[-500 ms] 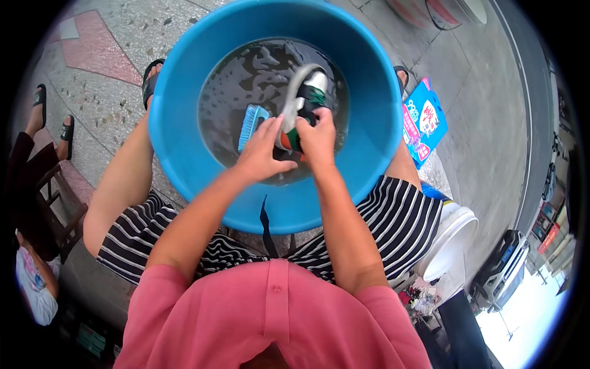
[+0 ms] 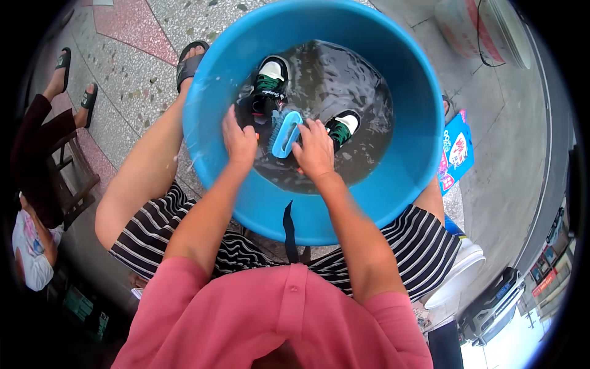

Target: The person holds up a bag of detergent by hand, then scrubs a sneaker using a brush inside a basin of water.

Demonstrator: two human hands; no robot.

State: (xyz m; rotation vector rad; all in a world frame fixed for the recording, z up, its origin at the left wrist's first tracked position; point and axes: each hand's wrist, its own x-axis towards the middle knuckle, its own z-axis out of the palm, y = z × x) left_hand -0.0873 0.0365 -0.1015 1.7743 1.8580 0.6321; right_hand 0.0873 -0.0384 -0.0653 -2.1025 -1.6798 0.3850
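Note:
A blue plastic tub (image 2: 212,67) holds murky water with two black, white and green sneakers in it. My left hand (image 2: 239,141) is around the heel end of the left sneaker (image 2: 270,77), whose toe points away from me. My right hand (image 2: 316,150) closes over the heel of the other sneaker (image 2: 344,125), hiding much of it; its toe points to the upper right. Between my hands a light-blue scrub brush (image 2: 286,136) lies tilted, close to my right fingertips. The parts under the water are hard to make out.
My knees flank the tub. A blue and pink detergent bag (image 2: 457,150) lies right of it, with a white bucket (image 2: 458,277) nearer me. Another bucket (image 2: 473,31) stands at the upper right. Someone sits on a wooden chair (image 2: 77,194) at the left.
Both hands were on one raised sneaker; now they are apart, and two sneakers show in the water. The brush stands between my hands. Droplets splash at the tub's left, and the view has shifted.

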